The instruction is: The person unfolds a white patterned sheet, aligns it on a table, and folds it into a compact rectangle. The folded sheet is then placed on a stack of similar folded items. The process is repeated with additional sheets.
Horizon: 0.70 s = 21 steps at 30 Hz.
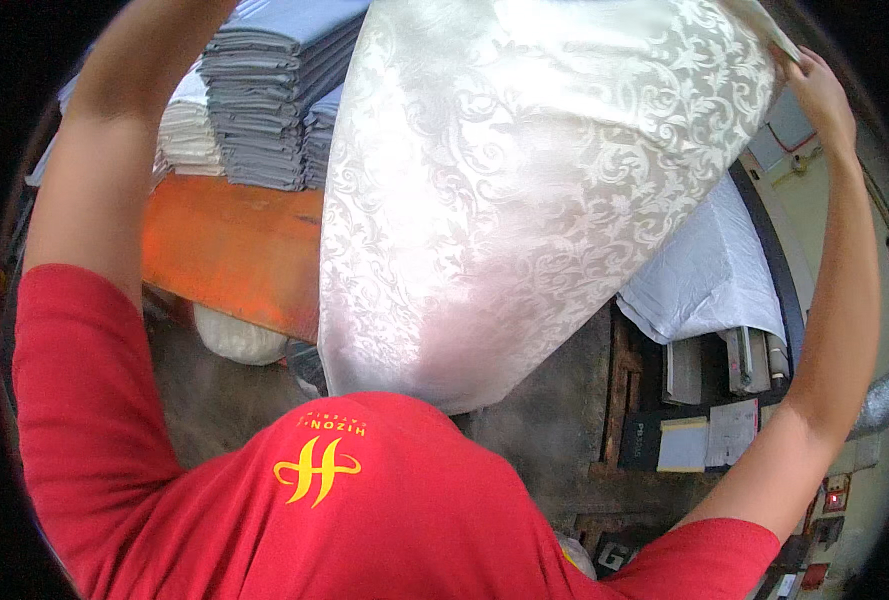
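Observation:
A large white tablecloth (484,180) with a shiny scroll-and-leaf pattern hangs spread out in front of me, its lower end narrowing close to my red shirt. At the upper right, the fingers of my right hand (819,100) are closed on the cloth's top edge. My left arm reaches up past the top of the picture, so my left hand is out of sight. Left of the tablecloth, tall stacks of folded blue-grey cloths (254,110) and a lower stack of white folded cloths (190,135) stand on an orange tabletop (229,245).
Beneath the orange table's edge sits a pale, bulging bag (239,335). At the right, a white sheet (709,265) drapes over metal-edged items (747,358). Papers (709,442) lie below it, by a rusty brown frame (621,400). A wall (814,200) runs along the far right.

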Each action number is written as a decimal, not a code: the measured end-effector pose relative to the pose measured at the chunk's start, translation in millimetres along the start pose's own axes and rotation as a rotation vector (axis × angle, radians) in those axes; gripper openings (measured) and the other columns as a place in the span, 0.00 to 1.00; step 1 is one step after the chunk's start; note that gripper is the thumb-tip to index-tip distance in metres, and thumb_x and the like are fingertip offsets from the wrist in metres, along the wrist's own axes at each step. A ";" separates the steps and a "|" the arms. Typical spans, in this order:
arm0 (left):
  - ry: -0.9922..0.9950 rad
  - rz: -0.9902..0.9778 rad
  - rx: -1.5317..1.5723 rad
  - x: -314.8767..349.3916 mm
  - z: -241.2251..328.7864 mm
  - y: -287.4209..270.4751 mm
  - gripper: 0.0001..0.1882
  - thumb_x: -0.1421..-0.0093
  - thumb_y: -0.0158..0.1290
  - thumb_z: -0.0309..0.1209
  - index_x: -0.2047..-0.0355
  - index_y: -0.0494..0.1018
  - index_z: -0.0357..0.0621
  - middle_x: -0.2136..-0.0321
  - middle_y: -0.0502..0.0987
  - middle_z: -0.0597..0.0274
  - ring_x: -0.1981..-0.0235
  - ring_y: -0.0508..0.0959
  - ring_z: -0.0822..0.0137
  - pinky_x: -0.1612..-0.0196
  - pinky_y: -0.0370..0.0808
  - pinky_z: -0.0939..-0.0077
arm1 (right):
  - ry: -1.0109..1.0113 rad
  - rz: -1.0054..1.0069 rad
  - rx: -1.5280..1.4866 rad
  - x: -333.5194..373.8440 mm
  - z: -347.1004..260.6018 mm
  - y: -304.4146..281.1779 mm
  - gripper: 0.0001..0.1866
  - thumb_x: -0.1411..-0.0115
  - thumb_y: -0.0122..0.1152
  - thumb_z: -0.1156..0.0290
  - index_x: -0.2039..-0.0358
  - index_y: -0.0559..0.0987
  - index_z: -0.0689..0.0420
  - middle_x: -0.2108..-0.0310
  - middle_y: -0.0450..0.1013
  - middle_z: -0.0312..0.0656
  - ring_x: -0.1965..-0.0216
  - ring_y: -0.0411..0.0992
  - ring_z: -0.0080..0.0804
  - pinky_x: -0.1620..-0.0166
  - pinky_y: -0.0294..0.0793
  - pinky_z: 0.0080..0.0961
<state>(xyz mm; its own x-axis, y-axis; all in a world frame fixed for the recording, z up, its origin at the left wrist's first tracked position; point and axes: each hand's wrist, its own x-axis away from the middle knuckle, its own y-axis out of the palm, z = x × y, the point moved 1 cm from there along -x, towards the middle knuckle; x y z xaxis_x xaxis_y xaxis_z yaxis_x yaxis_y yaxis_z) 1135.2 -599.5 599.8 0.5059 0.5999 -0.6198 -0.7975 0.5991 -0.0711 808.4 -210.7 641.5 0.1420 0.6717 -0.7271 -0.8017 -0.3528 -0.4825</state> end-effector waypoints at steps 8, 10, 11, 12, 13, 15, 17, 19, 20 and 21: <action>-0.115 0.077 -0.169 -47.2 -118.1 37.6 0.05 0.54 0.52 0.21 0.83 0.73 0.45 0.84 0.70 0.64 0.81 0.68 0.70 0.79 0.61 0.77 | 0.009 -0.100 -0.131 -0.3 -46.0 117.7 0.27 0.39 0.46 0.45 0.52 0.78 0.51 0.42 0.66 0.38 0.44 0.66 0.42 0.44 0.65 0.36; -0.117 0.001 -0.082 -56.4 -161.1 46.5 0.05 0.55 0.53 0.22 0.84 0.72 0.45 0.86 0.69 0.63 0.85 0.66 0.69 0.82 0.60 0.76 | -0.017 -0.140 -0.165 2.1 -67.3 151.8 0.28 0.40 0.46 0.42 0.53 0.79 0.50 0.42 0.67 0.38 0.44 0.67 0.41 0.45 0.67 0.37; -0.176 0.085 -0.110 -64.3 -185.5 55.5 0.05 0.55 0.53 0.23 0.85 0.72 0.45 0.87 0.68 0.64 0.87 0.65 0.70 0.84 0.58 0.75 | 0.003 -0.161 -0.194 4.2 -80.0 171.6 0.28 0.41 0.47 0.41 0.54 0.79 0.50 0.42 0.66 0.37 0.45 0.68 0.40 0.46 0.67 0.38; -0.116 0.140 -0.060 -64.8 -212.4 60.5 0.06 0.54 0.53 0.22 0.85 0.71 0.44 0.88 0.68 0.65 0.88 0.65 0.71 0.85 0.59 0.74 | -0.006 -0.196 -0.235 4.6 -93.1 192.2 0.28 0.41 0.48 0.42 0.56 0.80 0.51 0.45 0.69 0.39 0.47 0.69 0.42 0.47 0.68 0.39; -0.172 0.102 -0.212 -67.3 -231.5 62.6 0.05 0.52 0.53 0.22 0.83 0.74 0.42 0.86 0.71 0.63 0.86 0.70 0.69 0.85 0.64 0.71 | -0.017 -0.231 -0.275 5.4 -104.5 212.7 0.27 0.42 0.49 0.43 0.58 0.80 0.53 0.48 0.71 0.42 0.49 0.71 0.43 0.49 0.69 0.40; -0.174 0.298 -0.296 -61.6 -281.7 81.9 0.04 0.49 0.52 0.24 0.77 0.77 0.40 0.84 0.74 0.60 0.84 0.73 0.67 0.82 0.69 0.68 | 0.021 -0.382 -0.289 6.2 -134.5 255.8 0.25 0.44 0.52 0.47 0.61 0.81 0.56 0.56 0.75 0.48 0.54 0.74 0.48 0.52 0.72 0.41; -0.149 0.168 -0.248 -47.2 -326.9 106.1 0.07 0.46 0.54 0.29 0.74 0.78 0.38 0.81 0.76 0.58 0.81 0.75 0.66 0.79 0.71 0.69 | -0.009 -0.410 -0.365 16.4 -162.6 303.4 0.24 0.45 0.54 0.49 0.62 0.81 0.57 0.60 0.76 0.52 0.56 0.74 0.50 0.54 0.72 0.44; 0.080 0.225 -0.722 -24.3 -362.5 135.3 0.10 0.45 0.54 0.33 0.75 0.77 0.37 0.81 0.77 0.57 0.78 0.78 0.67 0.76 0.73 0.70 | -0.033 -0.460 -0.487 32.3 -199.5 348.2 0.24 0.45 0.55 0.49 0.62 0.81 0.58 0.60 0.76 0.52 0.56 0.74 0.50 0.54 0.72 0.44; 0.198 0.295 -1.045 -2.2 -378.0 154.6 0.13 0.42 0.54 0.35 0.70 0.77 0.35 0.76 0.79 0.57 0.74 0.79 0.69 0.71 0.76 0.72 | -0.018 -0.608 -0.461 41.1 -222.9 368.8 0.22 0.45 0.57 0.51 0.59 0.80 0.56 0.56 0.75 0.48 0.52 0.74 0.45 0.50 0.69 0.45; 0.093 0.271 -0.818 32.7 -397.1 183.0 0.20 0.47 0.56 0.30 0.54 0.72 0.36 0.57 0.74 0.47 0.54 0.74 0.53 0.49 0.69 0.64 | -0.055 -0.702 -0.532 59.2 -242.3 386.6 0.24 0.45 0.59 0.51 0.56 0.79 0.56 0.56 0.76 0.47 0.51 0.73 0.46 0.49 0.68 0.45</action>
<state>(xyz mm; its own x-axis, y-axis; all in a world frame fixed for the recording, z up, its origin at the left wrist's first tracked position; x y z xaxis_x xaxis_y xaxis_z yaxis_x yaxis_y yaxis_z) 875.2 -680.8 256.1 0.2633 0.5997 -0.7557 -0.8908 -0.1496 -0.4291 647.5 -465.2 293.6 0.4614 0.8727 -0.1598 -0.1618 -0.0944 -0.9823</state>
